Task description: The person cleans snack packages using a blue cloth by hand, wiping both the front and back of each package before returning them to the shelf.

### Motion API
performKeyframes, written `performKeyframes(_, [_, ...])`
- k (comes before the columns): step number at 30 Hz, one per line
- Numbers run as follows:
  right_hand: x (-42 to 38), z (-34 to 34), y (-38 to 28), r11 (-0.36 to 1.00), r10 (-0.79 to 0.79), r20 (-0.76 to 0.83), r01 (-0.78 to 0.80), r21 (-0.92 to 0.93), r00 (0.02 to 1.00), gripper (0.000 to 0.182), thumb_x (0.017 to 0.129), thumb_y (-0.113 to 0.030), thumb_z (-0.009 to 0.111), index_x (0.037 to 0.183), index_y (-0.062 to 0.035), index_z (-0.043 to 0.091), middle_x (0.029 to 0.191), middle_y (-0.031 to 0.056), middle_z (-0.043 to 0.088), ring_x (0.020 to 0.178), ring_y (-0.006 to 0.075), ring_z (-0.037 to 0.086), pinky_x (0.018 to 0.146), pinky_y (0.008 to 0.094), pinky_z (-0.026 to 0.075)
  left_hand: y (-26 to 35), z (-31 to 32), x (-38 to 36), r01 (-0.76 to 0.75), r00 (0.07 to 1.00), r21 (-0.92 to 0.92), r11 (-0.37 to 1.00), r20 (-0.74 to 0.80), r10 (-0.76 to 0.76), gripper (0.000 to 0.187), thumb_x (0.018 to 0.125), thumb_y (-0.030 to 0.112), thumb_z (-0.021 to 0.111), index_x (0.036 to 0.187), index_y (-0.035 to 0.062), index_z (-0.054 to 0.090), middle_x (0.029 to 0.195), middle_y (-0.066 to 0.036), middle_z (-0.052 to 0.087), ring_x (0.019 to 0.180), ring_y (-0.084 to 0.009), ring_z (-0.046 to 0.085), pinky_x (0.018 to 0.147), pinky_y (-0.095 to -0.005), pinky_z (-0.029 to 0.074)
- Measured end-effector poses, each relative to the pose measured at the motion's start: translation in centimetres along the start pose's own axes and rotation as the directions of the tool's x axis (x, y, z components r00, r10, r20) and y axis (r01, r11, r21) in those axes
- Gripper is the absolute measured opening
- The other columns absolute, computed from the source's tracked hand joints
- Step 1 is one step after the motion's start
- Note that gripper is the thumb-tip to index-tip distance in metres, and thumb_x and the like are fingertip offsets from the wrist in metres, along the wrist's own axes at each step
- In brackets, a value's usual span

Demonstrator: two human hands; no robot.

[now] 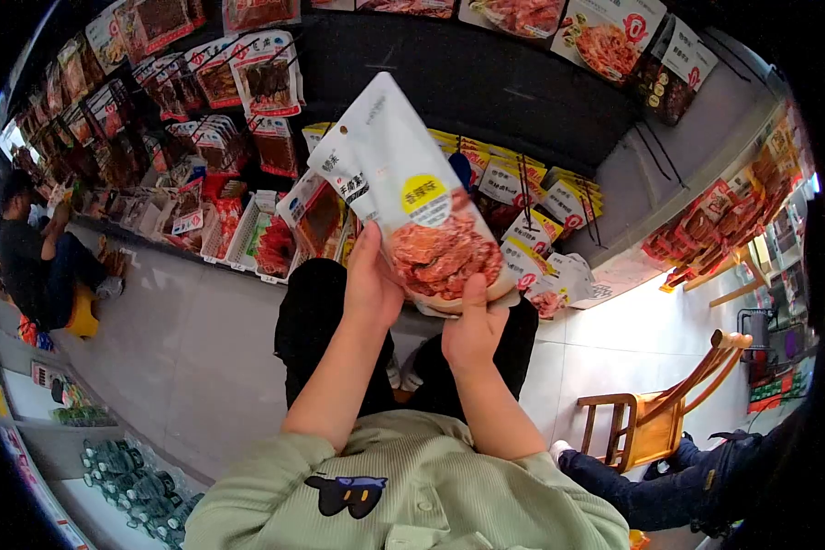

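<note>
Two hands grip one snack pouch [411, 197] raised in front of the person's chest: the left hand [372, 284] clasps its lower left edge, the right hand [472, 325] pinches its bottom with the thumb pressed on the front. Just beyond the hands, the person's black trousers [313, 321] and pale floor tiles [192, 339] leave open room to the left. A wooden chair [655, 412] stands to the right, with another person's jeans-clad leg [651, 490] beside it. Farther off, hanging snack packets [266, 78] crowd the dark wall, and a seated person [37, 261] is at the far left. The pouch is white, tilted, with a yellow round label and a picture of reddish-brown meat.
</note>
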State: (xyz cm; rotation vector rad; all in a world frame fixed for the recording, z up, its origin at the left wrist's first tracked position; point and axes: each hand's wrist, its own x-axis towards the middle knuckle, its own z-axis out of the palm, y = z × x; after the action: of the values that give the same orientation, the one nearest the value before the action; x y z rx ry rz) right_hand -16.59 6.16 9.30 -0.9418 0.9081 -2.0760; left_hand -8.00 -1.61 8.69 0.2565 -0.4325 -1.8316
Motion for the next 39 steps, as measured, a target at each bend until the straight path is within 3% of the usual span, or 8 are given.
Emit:
performKeyframes(2, [0.2, 0.2, -0.3, 0.964, 0.145, -0.129, -0.111, 0.243, 0.981, 0.041, 0.090, -0.018, 0.051, 0.124, 0.0014, 0.037, 0.122, 0.0119, 0.048, 0.110, 0.0218, 0.050, 0.092, 0.0373, 0.041, 0.2, 0.6, -0.5, 0.005, 0.993, 0.084, 0.996, -0.117, 0.005, 0.038, 0.091, 0.026, 0.050, 0.121, 0.0026, 0.044, 0.119, -0.008, 0.053, 0.107, -0.0185, 0.052, 0.091, -0.0338, 0.042])
performKeyframes(14, [2.3, -0.6, -1.4, 0.843, 0.317, -0.192, -0.183, 0.506, 0.929, 0.045, 0.094, -0.028, 0.041, 0.130, -0.0028, 0.031, 0.130, 0.0114, 0.042, 0.117, 0.0243, 0.044, 0.098, 0.0395, 0.036, -0.9, 0.9, -0.5, -0.118, 0.991, 0.342, 0.932, -0.024, 0.134, 0.033, 0.087, 0.023, 0.058, 0.110, -0.0007, 0.053, 0.110, -0.008, 0.057, 0.097, -0.0149, 0.056, 0.085, -0.0285, 0.044])
performKeyframes(22, [3.6, -3.7, -1.8, 0.961, 0.163, -0.179, -0.115, 0.251, 0.970, 0.025, 0.083, -0.005, 0.059, 0.106, 0.0023, 0.055, 0.100, 0.0082, 0.060, 0.088, 0.0135, 0.059, 0.079, 0.0266, 0.047, -0.6, 0.7, -0.1, -0.189, 0.971, 0.399, 0.897, -0.060, 0.231, 0.028, 0.090, 0.021, 0.053, 0.105, -0.0023, 0.055, 0.105, -0.008, 0.060, 0.094, -0.0129, 0.056, 0.083, -0.0262, 0.043])
performKeyframes(26, [4.5, -5.1, -1.9, 0.986, 0.009, -0.149, -0.034, -0.165, 0.989, 0.017, 0.082, -0.007, 0.063, 0.096, 0.0021, 0.061, 0.083, 0.0053, 0.063, 0.074, 0.0070, 0.056, 0.068, 0.0218, 0.045, 0.3, 0.6, 0.3, -0.187, 0.963, 0.474, 0.860, -0.084, 0.255, 0.029, 0.089, 0.022, 0.055, 0.103, -0.0027, 0.055, 0.103, -0.008, 0.060, 0.092, -0.0130, 0.056, 0.082, -0.0265, 0.044])
performKeyframes(29, [5.1, -6.4, -2.0, 0.921, 0.116, 0.110, -0.065, -0.385, 0.987, 0.017, 0.086, -0.007, 0.056, 0.100, 0.0022, 0.056, 0.088, 0.0028, 0.062, 0.076, 0.0043, 0.055, 0.067, 0.0190, 0.043, 0.0, 0.6, 0.4, -0.190, 0.975, 0.509, 0.840, -0.003, 0.222, 0.028, 0.089, 0.022, 0.055, 0.101, -0.0036, 0.056, 0.101, -0.009, 0.061, 0.088, -0.0128, 0.057, 0.080, -0.0260, 0.045])
performKeyframes(34, [5.9, -7.3, -3.1, 0.885, 0.157, 0.101, -0.095, -0.455, 0.982, 0.019, 0.088, -0.012, 0.053, 0.102, 0.0012, 0.052, 0.088, 0.0041, 0.060, 0.076, 0.0062, 0.054, 0.069, 0.0214, 0.043, -1.3, 0.7, 0.8, -0.119, 0.990, 0.552, 0.825, -0.002, 0.144, 0.028, 0.090, 0.022, 0.054, 0.100, -0.0045, 0.056, 0.100, -0.009, 0.061, 0.088, -0.0124, 0.057, 0.080, -0.0258, 0.044])
performKeyframes(36, [5.9, -7.9, -4.0, 0.642, 0.151, 0.144, 0.014, -0.767, 0.978, 0.031, 0.086, -0.023, 0.054, 0.106, 0.0004, 0.047, 0.084, 0.0171, 0.061, 0.077, 0.0289, 0.060, 0.069, 0.0350, 0.046, -1.7, 0.7, 0.8, -0.102, 0.992, 0.584, 0.805, -0.002, 0.127, 0.029, 0.089, 0.022, 0.054, 0.101, -0.0045, 0.056, 0.100, -0.009, 0.061, 0.088, -0.0118, 0.056, 0.080, -0.0255, 0.044])
performKeyframes(39, [5.2, -9.0, -4.9, 0.538, 0.196, 0.181, 0.048, -0.842, 0.964, 0.038, 0.086, -0.023, 0.056, 0.111, 0.0013, 0.041, 0.083, 0.0138, 0.057, 0.074, 0.0171, 0.057, 0.069, 0.0311, 0.044, -2.4, 0.5, 1.3, -0.060, 0.997, 0.592, 0.803, 0.001, 0.073, 0.029, 0.089, 0.022, 0.055, 0.102, -0.0040, 0.057, 0.100, -0.008, 0.061, 0.088, -0.0112, 0.056, 0.079, -0.0251, 0.043])
